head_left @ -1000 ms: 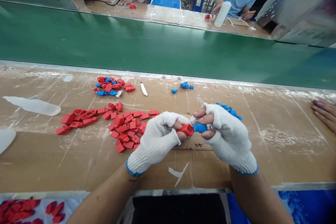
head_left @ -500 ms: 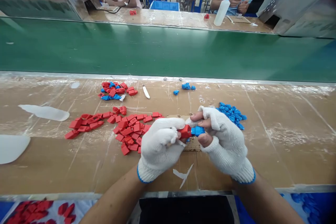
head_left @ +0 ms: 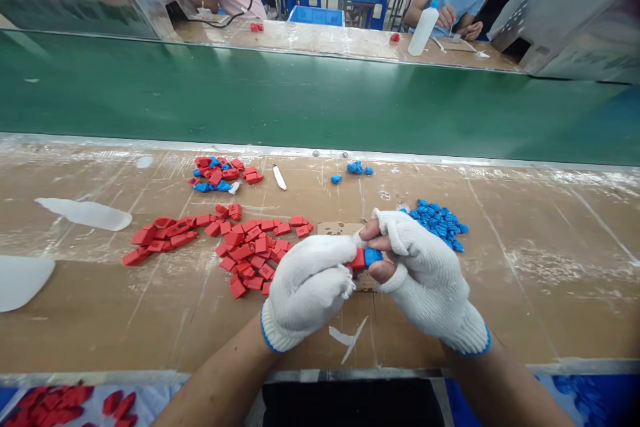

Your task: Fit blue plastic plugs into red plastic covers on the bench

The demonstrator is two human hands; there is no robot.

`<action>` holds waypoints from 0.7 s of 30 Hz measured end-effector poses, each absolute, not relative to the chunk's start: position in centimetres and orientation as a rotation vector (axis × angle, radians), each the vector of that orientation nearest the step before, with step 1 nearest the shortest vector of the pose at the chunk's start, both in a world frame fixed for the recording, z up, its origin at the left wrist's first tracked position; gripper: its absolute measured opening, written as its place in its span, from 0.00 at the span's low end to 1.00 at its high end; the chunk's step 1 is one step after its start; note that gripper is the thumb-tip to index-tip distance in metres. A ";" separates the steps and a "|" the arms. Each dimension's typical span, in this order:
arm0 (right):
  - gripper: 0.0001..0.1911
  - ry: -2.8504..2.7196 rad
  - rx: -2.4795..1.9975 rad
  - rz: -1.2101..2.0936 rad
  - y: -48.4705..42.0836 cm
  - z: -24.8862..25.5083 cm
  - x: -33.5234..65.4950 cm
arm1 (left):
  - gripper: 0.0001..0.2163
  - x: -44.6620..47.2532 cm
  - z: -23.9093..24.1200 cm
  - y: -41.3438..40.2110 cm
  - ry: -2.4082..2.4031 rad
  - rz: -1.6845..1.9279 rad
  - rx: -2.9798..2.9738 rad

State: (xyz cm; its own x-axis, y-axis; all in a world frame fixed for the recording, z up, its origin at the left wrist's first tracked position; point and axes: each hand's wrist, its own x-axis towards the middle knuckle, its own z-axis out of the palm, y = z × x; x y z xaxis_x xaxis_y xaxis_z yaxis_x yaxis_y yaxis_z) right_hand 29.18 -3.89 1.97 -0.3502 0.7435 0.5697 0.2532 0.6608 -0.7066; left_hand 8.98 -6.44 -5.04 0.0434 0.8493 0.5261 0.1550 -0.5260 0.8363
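Both my hands wear white knit gloves with bare fingertips. My left hand [head_left: 307, 287] is closed round a small red plastic piece [head_left: 358, 258]. My right hand [head_left: 425, 277] pinches a small blue plastic piece [head_left: 373, 255] that is pressed against the red one. The two pieces meet just above the cardboard-covered bench [head_left: 525, 280]. A spread of loose red pieces [head_left: 250, 250] lies left of my hands, and a heap of blue pieces [head_left: 440, 220] lies to their right.
A mixed pile of joined red and blue pieces [head_left: 220, 172] sits further back, beside a small white blade [head_left: 279, 177] and a few blue pieces [head_left: 357, 167]. A green conveyor belt [head_left: 300, 93] runs behind the bench. Other people work at the far table [head_left: 325, 33].
The red and blue pieces, slightly apart a second ago, are now pushed together between my hands. My hands have closed in on each other.
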 end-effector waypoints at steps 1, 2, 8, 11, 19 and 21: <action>0.01 -1.889 -0.783 0.621 -3.9 2.0 29.3 | 0.14 9.0 -4.7 -6.2 1.021 1.561 1.786; 0.02 -1.869 -0.783 0.602 -4.0 2.0 29.4 | 0.18 9.1 -4.3 -6.0 1.013 1.585 1.821; 0.07 -1.824 -0.704 0.716 -5.0 2.4 29.1 | 0.10 9.2 -2.8 -4.6 0.893 1.491 2.297; 0.09 -1.775 -0.735 0.875 -6.0 2.4 28.7 | 0.08 9.0 -2.5 -4.7 0.893 1.463 2.361; 0.15 -1.920 -0.603 0.972 -4.8 2.9 29.4 | 0.06 9.9 -2.0 -5.1 0.769 1.403 2.208; 0.22 -1.917 -0.565 1.115 -4.7 2.9 29.2 | 0.10 10.6 -1.8 -5.3 0.722 1.430 2.170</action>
State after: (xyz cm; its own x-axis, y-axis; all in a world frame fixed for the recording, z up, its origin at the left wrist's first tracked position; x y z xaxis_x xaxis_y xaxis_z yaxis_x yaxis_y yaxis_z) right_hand 29.17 -4.66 2.86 -0.5562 0.7099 0.4320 -0.0245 0.5056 -0.8624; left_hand 10.64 -5.30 -1.81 0.3287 0.6376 0.6968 0.1816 -0.7666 0.6159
